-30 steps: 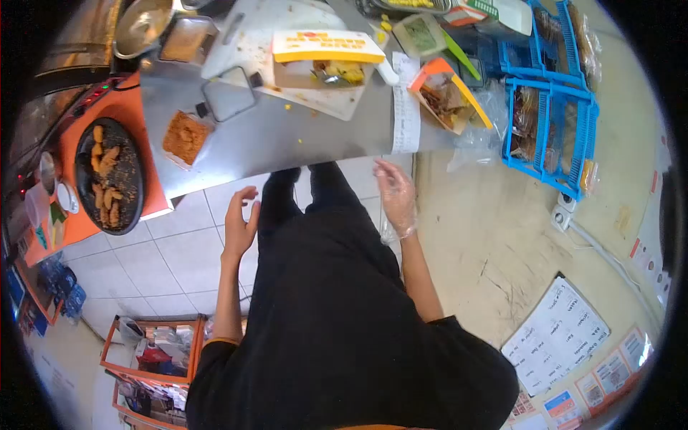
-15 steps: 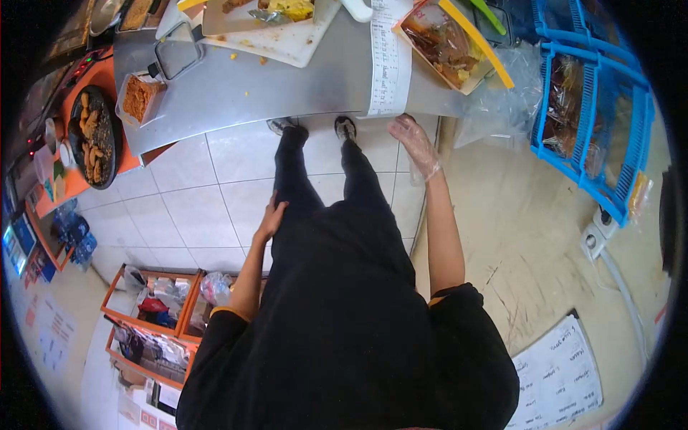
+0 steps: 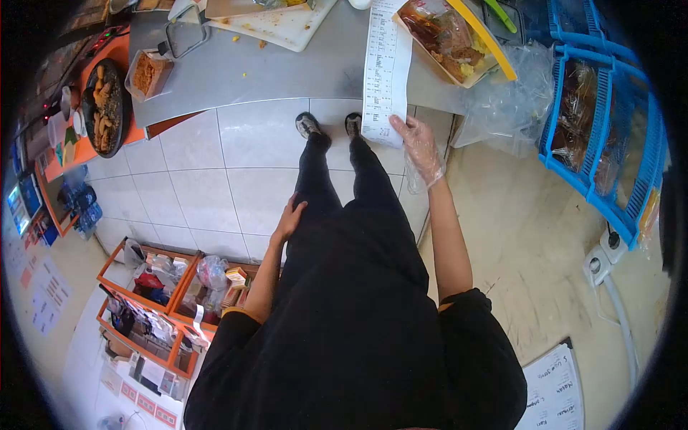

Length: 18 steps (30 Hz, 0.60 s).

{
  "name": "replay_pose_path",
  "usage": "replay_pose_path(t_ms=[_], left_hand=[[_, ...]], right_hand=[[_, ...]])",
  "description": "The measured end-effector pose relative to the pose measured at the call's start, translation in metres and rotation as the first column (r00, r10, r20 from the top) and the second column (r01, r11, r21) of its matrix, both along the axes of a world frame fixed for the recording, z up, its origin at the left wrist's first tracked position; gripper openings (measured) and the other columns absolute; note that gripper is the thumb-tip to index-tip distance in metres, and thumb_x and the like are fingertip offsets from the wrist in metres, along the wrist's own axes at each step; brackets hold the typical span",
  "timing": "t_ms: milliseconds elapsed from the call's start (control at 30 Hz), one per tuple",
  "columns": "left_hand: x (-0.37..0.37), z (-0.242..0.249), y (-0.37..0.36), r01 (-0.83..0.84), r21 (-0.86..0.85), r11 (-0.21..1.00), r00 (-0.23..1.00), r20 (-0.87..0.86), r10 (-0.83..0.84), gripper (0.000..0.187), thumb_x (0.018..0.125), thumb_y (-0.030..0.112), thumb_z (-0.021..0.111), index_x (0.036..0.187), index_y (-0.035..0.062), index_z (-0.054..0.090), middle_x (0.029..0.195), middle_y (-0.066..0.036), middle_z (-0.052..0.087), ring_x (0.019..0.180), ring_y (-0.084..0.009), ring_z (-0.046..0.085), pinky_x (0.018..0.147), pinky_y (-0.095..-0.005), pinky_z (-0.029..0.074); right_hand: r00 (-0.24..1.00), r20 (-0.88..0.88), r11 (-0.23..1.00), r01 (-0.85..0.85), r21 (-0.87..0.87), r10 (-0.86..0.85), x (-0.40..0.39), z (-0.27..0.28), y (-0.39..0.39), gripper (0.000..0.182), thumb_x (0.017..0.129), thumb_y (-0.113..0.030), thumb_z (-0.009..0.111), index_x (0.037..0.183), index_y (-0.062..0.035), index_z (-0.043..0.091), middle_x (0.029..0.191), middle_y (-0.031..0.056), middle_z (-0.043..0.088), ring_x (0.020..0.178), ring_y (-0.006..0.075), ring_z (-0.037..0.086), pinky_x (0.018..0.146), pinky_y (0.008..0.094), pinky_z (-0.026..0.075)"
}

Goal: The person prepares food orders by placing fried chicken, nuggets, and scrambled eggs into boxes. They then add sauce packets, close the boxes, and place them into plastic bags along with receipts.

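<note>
My right hand (image 3: pixel 421 147), in a clear plastic glove, pinches the lower end of a long printed receipt (image 3: pixel 388 72). The strip runs up over the table's front edge onto the metal top. Beside its upper part lies an open cardboard food box (image 3: pixel 448 39) with meat and something yellow inside. My bare left hand (image 3: pixel 289 219) rests against my thigh, holding nothing, with its fingers stretched out.
A white cutting board (image 3: pixel 304 29) bears crumbs and another box. At left are a tub of orange-brown food (image 3: pixel 149 75) and a black dish (image 3: pixel 107 107). Plastic bags (image 3: pixel 502 107) and a blue rack (image 3: pixel 598 122) stand at right; orange shelves (image 3: pixel 179 287) are lower left.
My right hand has taken hold of the receipt's lower end and drawn it toward me, past the table edge. My left hand stays on my thigh. The view has shifted slightly.
</note>
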<state>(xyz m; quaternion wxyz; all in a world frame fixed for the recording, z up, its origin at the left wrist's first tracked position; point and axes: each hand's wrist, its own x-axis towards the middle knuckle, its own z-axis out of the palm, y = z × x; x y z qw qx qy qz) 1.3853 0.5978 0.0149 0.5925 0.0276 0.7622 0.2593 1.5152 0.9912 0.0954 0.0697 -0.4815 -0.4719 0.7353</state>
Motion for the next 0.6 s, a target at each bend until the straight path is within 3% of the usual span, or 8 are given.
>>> replay_pose_path(t_ms=[100, 167, 233, 300, 367, 467, 567, 600], left_hand=[[0.005, -0.003, 0.001, -0.018, 0.017, 1.0, 1.0, -0.007, 0.018, 0.071, 0.095, 0.039, 0.056, 0.145, -0.0054, 0.035, 0.137, -0.029, 0.051, 0.129, -0.0338, 0.049, 0.109, -0.0378, 0.037], [0.005, 0.005, 0.006, -0.009, 0.066, 0.998, 0.999, -0.041, 0.012, 0.07, 0.096, 0.04, 0.056, 0.144, -0.0067, 0.036, 0.135, -0.028, 0.053, 0.127, -0.0331, 0.051, 0.107, -0.0382, 0.039], [0.001, -0.005, -0.009, 0.17, -0.054, 0.984, 0.975, -0.135, -0.175, 0.073, 0.095, 0.051, 0.053, 0.144, -0.0011, 0.038, 0.136, -0.029, 0.052, 0.127, -0.0389, 0.051, 0.107, -0.0427, 0.039], [-0.005, 0.002, -0.013, 0.207, -0.095, 0.974, 0.963, -0.156, -0.22, 0.079, 0.093, 0.061, 0.049, 0.145, 0.0034, 0.039, 0.134, -0.03, 0.053, 0.127, -0.0428, 0.05, 0.107, -0.0443, 0.039], [-0.014, 0.019, -0.01, 0.239, -0.092, 0.967, 0.95, -0.184, -0.252, 0.081, 0.092, 0.063, 0.047, 0.147, 0.0044, 0.037, 0.132, -0.03, 0.055, 0.124, -0.0433, 0.052, 0.105, -0.0457, 0.041], [-0.033, 0.04, -0.015, 0.282, -0.143, 0.949, 0.94, -0.156, -0.303, 0.085, 0.09, 0.066, 0.047, 0.148, 0.0056, 0.036, 0.13, -0.03, 0.056, 0.125, -0.0437, 0.051, 0.105, -0.0458, 0.04], [-0.058, 0.05, -0.017, 0.239, -0.183, 0.954, 0.959, -0.113, -0.261, 0.087, 0.088, 0.07, 0.047, 0.149, 0.0078, 0.036, 0.133, -0.029, 0.054, 0.126, -0.0432, 0.05, 0.104, -0.0453, 0.04], [-0.068, 0.046, -0.025, 0.229, -0.188, 0.955, 0.958, -0.128, -0.255, 0.088, 0.088, 0.071, 0.046, 0.148, 0.0086, 0.037, 0.134, -0.028, 0.054, 0.127, -0.0427, 0.05, 0.104, -0.045, 0.04]], right_hand=[[0.971, 0.192, 0.969, -0.178, 0.171, 0.145, 0.006, -0.01, 0.007, 0.042, 0.093, -0.033, 0.067, 0.113, 0.0039, 0.067, 0.094, 0.011, 0.071, 0.089, 0.0179, 0.063, 0.084, 0.0298, 0.049], [0.95, 0.205, 0.915, -0.286, 0.286, 0.233, 0.021, -0.022, 0.007, 0.043, 0.094, -0.034, 0.066, 0.117, 0.002, 0.065, 0.104, 0.0148, 0.068, 0.098, 0.0234, 0.063, 0.091, 0.0328, 0.047], [0.939, 0.342, 0.801, -0.241, 0.548, 0.048, 0.015, 0.0, -0.005, 0.041, 0.096, -0.031, 0.062, 0.122, -0.0002, 0.062, 0.119, 0.0161, 0.064, 0.109, 0.0269, 0.059, 0.098, 0.0368, 0.043], [0.954, 0.286, 0.685, -0.149, 0.714, -0.091, 0.001, 0.042, -0.013, 0.036, 0.097, -0.026, 0.06, 0.124, -0.0019, 0.061, 0.128, 0.0164, 0.059, 0.118, 0.0289, 0.055, 0.104, 0.0399, 0.039], [0.955, 0.223, 0.599, -0.062, 0.798, -0.198, -0.012, 0.053, -0.024, 0.033, 0.097, -0.023, 0.058, 0.124, -0.002, 0.061, 0.125, 0.0143, 0.061, 0.117, 0.0292, 0.056, 0.104, 0.04, 0.04], [0.996, 0.077, 0.517, -0.047, 0.854, -0.036, -0.055, 0.085, -0.035, 0.033, 0.097, -0.02, 0.059, 0.123, -0.0021, 0.062, 0.122, 0.0141, 0.062, 0.117, 0.0295, 0.056, 0.103, 0.0402, 0.04], [0.992, -0.04, 0.533, -0.031, 0.846, 0.122, -0.115, 0.122, -0.023, 0.031, 0.092, -0.015, 0.062, 0.122, -0.0039, 0.063, 0.119, 0.0149, 0.063, 0.116, 0.03, 0.058, 0.102, 0.0395, 0.042], [0.987, 0.007, 0.43, -0.076, 0.9, 0.161, -0.133, 0.139, -0.011, 0.033, 0.09, -0.013, 0.064, 0.122, -0.0054, 0.063, 0.119, 0.0158, 0.063, 0.114, 0.0327, 0.058, 0.101, 0.0403, 0.043]])
